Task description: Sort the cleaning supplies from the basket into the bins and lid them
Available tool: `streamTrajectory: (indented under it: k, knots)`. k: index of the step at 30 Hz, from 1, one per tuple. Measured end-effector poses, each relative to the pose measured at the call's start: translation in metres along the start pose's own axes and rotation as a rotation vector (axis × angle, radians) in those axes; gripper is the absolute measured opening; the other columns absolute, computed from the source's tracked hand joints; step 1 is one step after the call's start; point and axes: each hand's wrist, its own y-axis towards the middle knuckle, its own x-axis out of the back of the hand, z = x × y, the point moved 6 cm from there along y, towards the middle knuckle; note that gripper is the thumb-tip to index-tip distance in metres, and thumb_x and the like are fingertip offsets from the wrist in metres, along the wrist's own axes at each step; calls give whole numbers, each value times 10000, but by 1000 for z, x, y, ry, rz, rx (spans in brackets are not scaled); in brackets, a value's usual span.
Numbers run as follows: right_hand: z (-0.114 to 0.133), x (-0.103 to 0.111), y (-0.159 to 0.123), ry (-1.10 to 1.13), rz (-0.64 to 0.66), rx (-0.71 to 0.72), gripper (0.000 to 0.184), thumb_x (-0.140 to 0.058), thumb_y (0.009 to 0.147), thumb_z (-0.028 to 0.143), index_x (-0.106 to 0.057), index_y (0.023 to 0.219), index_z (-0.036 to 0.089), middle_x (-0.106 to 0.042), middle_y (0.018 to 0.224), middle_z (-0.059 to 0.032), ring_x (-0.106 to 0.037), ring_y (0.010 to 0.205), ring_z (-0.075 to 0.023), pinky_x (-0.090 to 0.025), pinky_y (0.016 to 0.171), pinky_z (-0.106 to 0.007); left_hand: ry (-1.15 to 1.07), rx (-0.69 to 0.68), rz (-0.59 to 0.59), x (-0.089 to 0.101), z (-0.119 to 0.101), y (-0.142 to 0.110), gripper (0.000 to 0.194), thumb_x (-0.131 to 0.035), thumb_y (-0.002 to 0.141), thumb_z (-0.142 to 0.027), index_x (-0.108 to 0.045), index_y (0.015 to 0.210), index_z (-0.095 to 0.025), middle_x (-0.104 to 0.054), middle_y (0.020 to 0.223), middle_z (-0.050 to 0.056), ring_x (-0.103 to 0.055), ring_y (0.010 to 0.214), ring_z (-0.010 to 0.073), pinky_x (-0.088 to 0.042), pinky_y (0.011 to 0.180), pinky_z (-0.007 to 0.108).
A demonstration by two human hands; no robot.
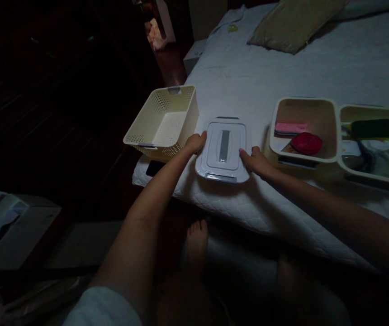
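A white plastic lid [222, 150] with a grey strip across its middle and grey clips at its ends lies flat on the quilted white mattress [235, 86]. My left hand [194, 143] grips its left edge. My right hand [253, 162] holds its lower right edge, with the fingers curled onto the rim. Whatever lies under the lid is hidden. To the left of my left hand stands a cream perforated plastic basket [162, 121], tilted, with nothing visible inside it.
Two cream trays [303, 129] on the right hold a pink cloth, a red round object, a black item and white items. A dark phone [154, 168] lies beside the basket. A pillow [294, 22] sits at the back. The mattress edge drops to a dark floor, with a bare foot below.
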Motion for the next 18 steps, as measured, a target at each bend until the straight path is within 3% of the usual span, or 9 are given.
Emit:
streamTrajectory:
  k: [2,4,10,15,18]
  knots:
    - [-7,0,-1,63,22,-238,724,-183,915,652,-520,1193,75,-676,809,-217,-632,628,-317,-468,568,-424,17,-37,-31,-1,-3,3,520,-286,963,-454,-619,1029,-60,-661,1126,215,-651,1039,259,-487,851,323]
    - [-6,4,-2,96,23,-336,691,-251,899,663,-548,1141,88,-677,799,-215,-640,643,-313,-467,550,-407,16,-49,-73,-1,-3,4,506,-309,962,-453,-629,1025,-67,-671,1119,203,-650,1052,250,-483,872,311]
    - [7,34,15,-25,74,-330,521,-414,869,610,-632,908,139,-664,712,-176,-645,691,-305,-472,590,-391,-168,68,-34,1,-3,-4,547,-338,942,-494,-593,1131,-48,-664,1096,232,-693,916,309,-544,745,399]
    - [34,73,36,-133,129,-359,407,-447,894,445,-640,961,93,-676,874,-225,-652,842,-341,-489,688,-437,-484,120,1,7,-4,-32,550,-262,959,-476,-529,1219,-72,-672,1064,215,-702,864,278,-575,713,412]
    - [53,89,49,-166,152,-329,317,-466,886,336,-648,984,95,-672,913,-201,-650,906,-317,-494,719,-413,-605,42,57,0,0,-54,610,-210,949,-559,-521,1231,-116,-697,967,176,-702,870,262,-589,747,407]
